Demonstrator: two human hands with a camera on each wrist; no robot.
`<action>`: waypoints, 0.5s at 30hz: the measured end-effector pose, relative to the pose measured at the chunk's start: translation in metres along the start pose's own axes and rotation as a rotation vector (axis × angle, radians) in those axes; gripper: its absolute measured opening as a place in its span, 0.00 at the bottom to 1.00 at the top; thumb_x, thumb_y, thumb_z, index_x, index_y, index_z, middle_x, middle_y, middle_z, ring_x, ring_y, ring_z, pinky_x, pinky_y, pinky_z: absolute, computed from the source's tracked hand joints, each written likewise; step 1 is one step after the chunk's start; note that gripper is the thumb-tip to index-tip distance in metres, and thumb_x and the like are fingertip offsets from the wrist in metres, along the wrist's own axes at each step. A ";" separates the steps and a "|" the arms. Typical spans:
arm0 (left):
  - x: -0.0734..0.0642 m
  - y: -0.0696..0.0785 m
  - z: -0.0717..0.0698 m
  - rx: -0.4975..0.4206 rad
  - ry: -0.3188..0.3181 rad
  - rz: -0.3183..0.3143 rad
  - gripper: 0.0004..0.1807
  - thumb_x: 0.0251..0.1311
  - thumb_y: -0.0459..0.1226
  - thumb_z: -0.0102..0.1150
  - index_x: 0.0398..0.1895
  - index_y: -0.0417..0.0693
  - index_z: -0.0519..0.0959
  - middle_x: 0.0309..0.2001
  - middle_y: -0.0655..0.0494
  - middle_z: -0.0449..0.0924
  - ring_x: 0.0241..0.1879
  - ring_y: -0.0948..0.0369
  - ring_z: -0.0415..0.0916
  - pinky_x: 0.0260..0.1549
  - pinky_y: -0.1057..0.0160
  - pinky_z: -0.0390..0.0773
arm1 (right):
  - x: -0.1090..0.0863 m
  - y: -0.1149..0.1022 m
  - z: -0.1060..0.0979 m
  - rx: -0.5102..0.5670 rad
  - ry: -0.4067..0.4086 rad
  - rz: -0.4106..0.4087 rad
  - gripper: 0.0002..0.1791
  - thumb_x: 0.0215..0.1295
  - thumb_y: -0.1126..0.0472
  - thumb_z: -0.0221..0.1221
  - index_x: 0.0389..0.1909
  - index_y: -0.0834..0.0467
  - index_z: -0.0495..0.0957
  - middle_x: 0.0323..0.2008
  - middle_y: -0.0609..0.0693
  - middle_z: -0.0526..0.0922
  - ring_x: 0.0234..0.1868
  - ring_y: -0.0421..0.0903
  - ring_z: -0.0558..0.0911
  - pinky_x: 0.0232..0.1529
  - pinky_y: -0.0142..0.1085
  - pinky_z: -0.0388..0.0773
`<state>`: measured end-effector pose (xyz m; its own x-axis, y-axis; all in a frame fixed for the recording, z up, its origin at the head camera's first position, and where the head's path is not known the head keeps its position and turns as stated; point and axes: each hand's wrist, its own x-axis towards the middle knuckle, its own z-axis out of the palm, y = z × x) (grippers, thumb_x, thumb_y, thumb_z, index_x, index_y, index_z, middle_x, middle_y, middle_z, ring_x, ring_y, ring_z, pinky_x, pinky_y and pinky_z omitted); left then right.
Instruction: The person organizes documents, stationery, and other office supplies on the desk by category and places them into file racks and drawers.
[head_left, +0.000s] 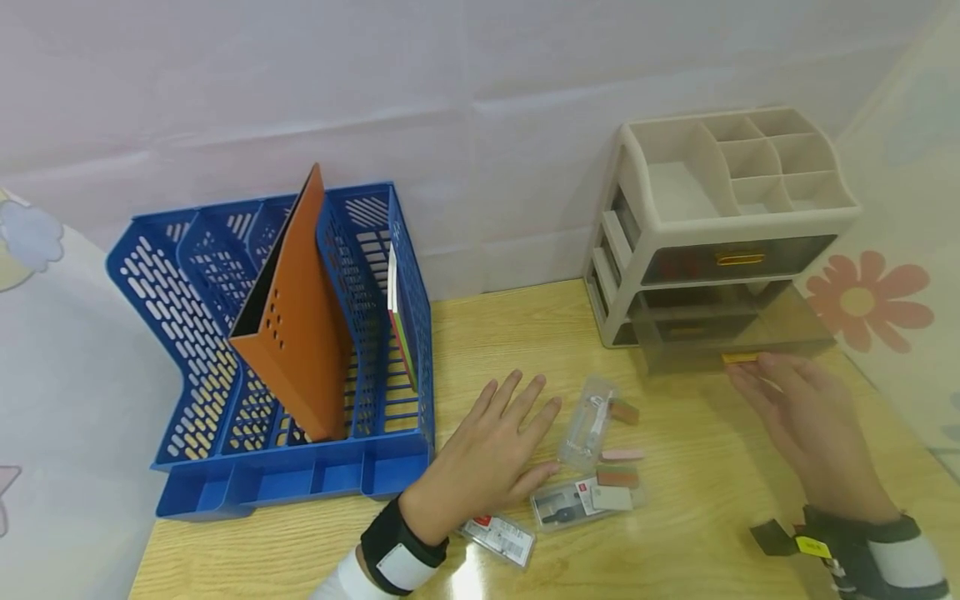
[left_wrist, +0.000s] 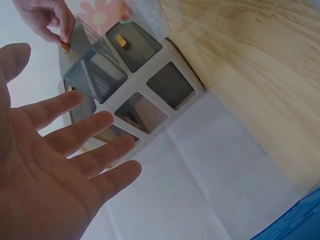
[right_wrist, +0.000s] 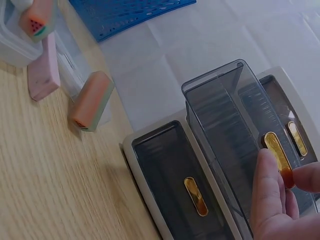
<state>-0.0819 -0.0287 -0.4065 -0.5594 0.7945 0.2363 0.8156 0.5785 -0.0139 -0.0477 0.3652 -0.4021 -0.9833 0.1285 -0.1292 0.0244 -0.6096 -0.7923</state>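
My right hand [head_left: 813, 417] pinches the gold handle [right_wrist: 278, 159] of a clear grey drawer [right_wrist: 220, 100] between thumb and fingers. This middle drawer [head_left: 735, 325] is pulled out of a white desktop organizer [head_left: 637, 250]; the drawers above and below it are in. Over the table, my left hand [head_left: 487, 450] has its fingers spread and holds nothing. Near it are a clear case [head_left: 588, 425], a second clear case [head_left: 558, 504] and a flat labelled pack [head_left: 498, 540]. Watermelon-patterned erasers [right_wrist: 91, 101], a pink eraser [right_wrist: 44, 75] and a white block [head_left: 612, 498] are among the cases.
A blue file rack [head_left: 408, 446] stands at left, holding an orange folder [head_left: 315, 333] and thin booklets [head_left: 401, 317]. The organizer's top has several small compartments [head_left: 753, 158]. Behind hangs a white cloth [head_left: 510, 167]; a flower-printed one [head_left: 918, 367] is at right.
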 end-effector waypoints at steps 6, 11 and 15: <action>0.000 -0.001 -0.002 0.008 0.003 -0.005 0.37 0.73 0.63 0.49 0.77 0.53 0.67 0.78 0.43 0.62 0.77 0.42 0.61 0.72 0.42 0.67 | -0.006 0.003 -0.005 0.144 -0.039 -0.021 0.15 0.79 0.76 0.42 0.49 0.70 0.78 0.47 0.61 0.86 0.52 0.53 0.88 0.60 0.40 0.82; -0.001 -0.001 -0.003 0.019 0.014 -0.008 0.37 0.72 0.62 0.52 0.76 0.53 0.68 0.78 0.43 0.63 0.76 0.42 0.61 0.72 0.42 0.68 | -0.008 0.005 -0.007 0.143 -0.058 -0.029 0.15 0.79 0.76 0.41 0.46 0.71 0.79 0.47 0.59 0.85 0.51 0.53 0.88 0.60 0.39 0.81; 0.000 -0.002 -0.004 0.004 0.023 -0.014 0.37 0.72 0.62 0.53 0.76 0.53 0.68 0.77 0.43 0.64 0.76 0.42 0.62 0.71 0.41 0.68 | -0.011 0.007 -0.007 0.133 -0.053 -0.030 0.15 0.79 0.76 0.42 0.46 0.70 0.80 0.46 0.59 0.86 0.51 0.53 0.88 0.59 0.39 0.82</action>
<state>-0.0829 -0.0309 -0.4031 -0.5672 0.7819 0.2586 0.8071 0.5902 -0.0142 -0.0356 0.3652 -0.4106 -0.9915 0.1087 -0.0722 -0.0257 -0.7049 -0.7089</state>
